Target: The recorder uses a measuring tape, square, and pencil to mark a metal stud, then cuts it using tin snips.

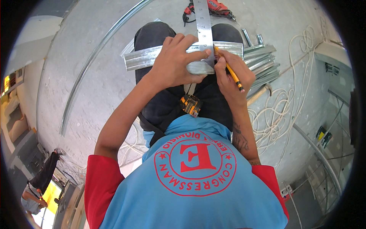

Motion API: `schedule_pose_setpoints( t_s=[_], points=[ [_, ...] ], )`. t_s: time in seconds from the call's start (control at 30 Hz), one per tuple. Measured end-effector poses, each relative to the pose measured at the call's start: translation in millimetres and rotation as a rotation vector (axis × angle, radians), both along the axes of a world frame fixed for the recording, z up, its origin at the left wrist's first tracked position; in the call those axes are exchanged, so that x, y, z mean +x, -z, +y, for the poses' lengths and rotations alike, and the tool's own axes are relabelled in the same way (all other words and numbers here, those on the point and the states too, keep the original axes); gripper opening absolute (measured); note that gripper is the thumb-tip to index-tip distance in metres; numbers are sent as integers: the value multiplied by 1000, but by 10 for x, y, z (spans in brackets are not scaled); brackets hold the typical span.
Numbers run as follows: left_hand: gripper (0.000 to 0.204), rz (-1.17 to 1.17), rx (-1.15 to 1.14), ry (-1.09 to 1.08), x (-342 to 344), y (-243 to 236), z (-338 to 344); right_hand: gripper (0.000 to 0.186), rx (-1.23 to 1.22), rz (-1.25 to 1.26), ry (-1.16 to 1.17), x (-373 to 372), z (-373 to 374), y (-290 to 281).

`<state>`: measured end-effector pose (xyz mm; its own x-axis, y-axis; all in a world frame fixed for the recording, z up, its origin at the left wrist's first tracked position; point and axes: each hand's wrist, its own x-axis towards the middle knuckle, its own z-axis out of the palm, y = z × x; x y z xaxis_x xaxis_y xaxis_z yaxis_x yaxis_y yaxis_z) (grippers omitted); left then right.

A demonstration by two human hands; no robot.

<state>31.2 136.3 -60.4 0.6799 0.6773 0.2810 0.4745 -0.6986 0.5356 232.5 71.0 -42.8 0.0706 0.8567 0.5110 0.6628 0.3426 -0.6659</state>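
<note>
Across my thighs lies a shiny metal channel (142, 58). A steel try square (203, 27) crosses it, its long marked blade pointing away from me and its ribbed stock along the channel's near edge. My left hand (171, 63) is closed round the square, thumb and fingers pressing blade and stock to the channel. In my right hand (237, 76) is a yellow pencil (231, 71), gripped like a pen. Its tip meets the channel beside the blade's right edge. Part of the channel is hidden under my left hand and the blade.
A red corded power tool (217, 8) lies on the floor ahead. Stacked metal channels (263, 63) and a hammer (259, 94) are at my right, near coiled white cable (272, 116). A long metal strip (89, 61) curves at left. Another person (40, 183) is far left.
</note>
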Motion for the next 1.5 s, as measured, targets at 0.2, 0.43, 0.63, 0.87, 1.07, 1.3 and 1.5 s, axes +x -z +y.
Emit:
schedule_pose_setpoints(
  t_s=[0.2, 0.43, 0.63, 0.87, 1.07, 1.3, 1.5],
  points=[
    [69, -5, 21, -1, 0, -5, -4, 17, -6, 8, 11, -7, -29, -4],
    [69, -13, 21, 3, 5, -8, -7, 16, -101, 15, 64, -45, -27, -54],
    [72, -13, 6, 0, 6, -17, 2, 14, -60, 22, 51, -60, -109, -79],
    [70, -32, 20, 7, 13, -16, -3, 15, -40, 29, 49, -104, -167, -171],
    [69, -37, 25, 12, 11, -12, 8, 17, -198, 66, 115, -97, -141, -151],
    [69, -11, 26, 2, 8, -21, 0, 17, -80, 54, 94, -121, -78, -100],
    [68, 3, 34, -15, -9, -35, -6, 14, -285, 96, 40, -81, -614, -327]
  ],
)
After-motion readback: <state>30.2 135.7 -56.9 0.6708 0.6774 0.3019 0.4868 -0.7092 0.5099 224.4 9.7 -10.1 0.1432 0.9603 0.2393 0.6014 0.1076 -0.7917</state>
